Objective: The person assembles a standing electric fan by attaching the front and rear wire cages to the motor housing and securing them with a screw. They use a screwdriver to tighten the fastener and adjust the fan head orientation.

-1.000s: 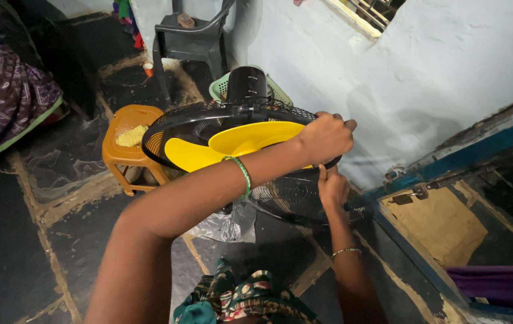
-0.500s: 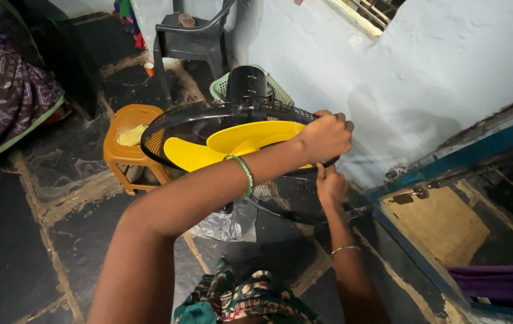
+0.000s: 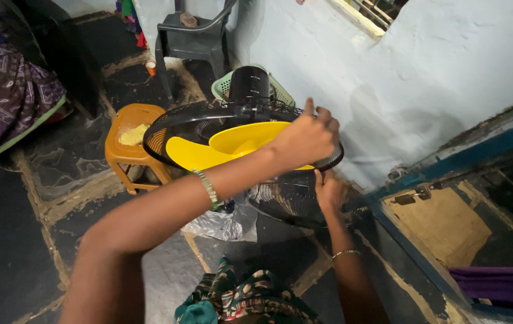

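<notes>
A fan lies tilted face-up in front of me, with yellow blades (image 3: 232,147) inside a black rear grille (image 3: 169,129) and a black motor housing (image 3: 248,84) behind. My left hand (image 3: 306,137) hovers over the grille's right rim with its fingers loosely apart and holds nothing. Below it, my right hand (image 3: 328,191) grips the edge of the black front grille (image 3: 280,198), which hangs under the rim. Its fingertips point up at the rim.
An orange plastic stool (image 3: 127,141) stands left of the fan, with a dark plastic chair (image 3: 192,36) behind it. A green basket (image 3: 280,93) is by the white wall (image 3: 424,78). A clear plastic bag (image 3: 223,222) lies on the stone floor. Patterned cloth (image 3: 4,96) is far left.
My left hand has let go of the grille's right rim and lifted, its fingers spreading, and the arm has swung lower. My right hand stays at the front grille's edge.
</notes>
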